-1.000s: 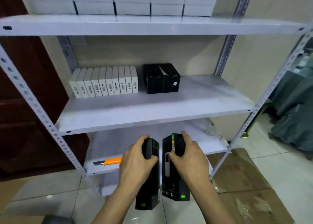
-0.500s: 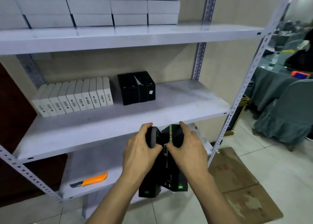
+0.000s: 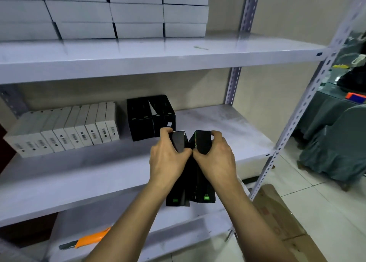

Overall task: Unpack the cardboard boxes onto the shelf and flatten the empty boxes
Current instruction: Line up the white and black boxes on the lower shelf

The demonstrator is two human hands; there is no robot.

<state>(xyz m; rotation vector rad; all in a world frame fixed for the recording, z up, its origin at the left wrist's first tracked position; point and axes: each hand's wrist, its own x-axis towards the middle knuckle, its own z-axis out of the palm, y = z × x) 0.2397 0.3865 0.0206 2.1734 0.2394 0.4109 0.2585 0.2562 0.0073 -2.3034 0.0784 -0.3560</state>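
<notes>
2 slim black boxes were held upright side by side in front of the middle shelf [image 3: 227,127], their top ends leaning apart in a V. The left black box [image 3: 179,140] was gripped near its top by the left hand [image 3: 168,158], fingers curled over the far edge, thumb across the near face. The right black box [image 3: 202,141] was gripped the same way by the right hand [image 3: 214,158]. Both thumbs met at the centre, at about 6 o'clock from the box tops. Green marks were seen on the lower ends of both boxes.

On the middle shelf, at 12 o'clock from the hands, black cartons [image 3: 150,117] stood just beyond the fingertips; contact could not be judged. At 9 o'clock from those, a row of white boxes [image 3: 79,129] stood on edge. White boxes were stacked on the top shelf [image 3: 178,51] in several layers [image 3: 118,12].

On the lower shelf [image 3: 178,222], at 7 o'clock from the hands, an orange-handled cutter [image 3: 89,239] lay flat. At 4 o'clock, flattened cardboard [image 3: 277,218] lay on the tiled floor beside the shelf post.
</notes>
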